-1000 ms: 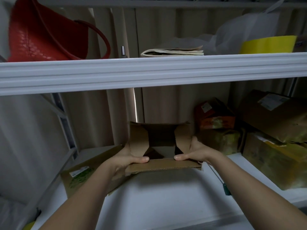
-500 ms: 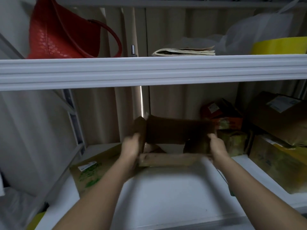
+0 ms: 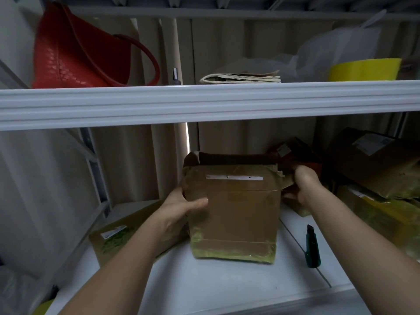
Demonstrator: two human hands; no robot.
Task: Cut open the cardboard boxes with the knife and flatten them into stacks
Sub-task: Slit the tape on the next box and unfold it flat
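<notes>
box (image 3: 234, 214) on the lower shelf (image 3: 204, 283) between the left hand (image 3: 179, 209) and right hand (image 3: 304, 185), flattened cardboard (image 3: 118, 242) to its left, knife (image 3: 312, 247) to its right, more boxes (image 3: 375, 164) stacked far right, bag (image 3: 77, 48) and papers (image 3: 241, 78) on the upper shelf (image 3: 204, 101)

left hand (image 3: 181, 206): grip closed, thumb forward | right hand (image 3: 304, 185): grip curled, arm extended

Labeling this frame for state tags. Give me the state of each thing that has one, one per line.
cardboard box: upright on the shelf, top open, tape on its lower edge, held at both sides
left hand: grips the box's left side, thumb across the front
right hand: grips a flap at the box's right
knife: lying on the shelf, untouched
flattened box: lying flat at left
</notes>
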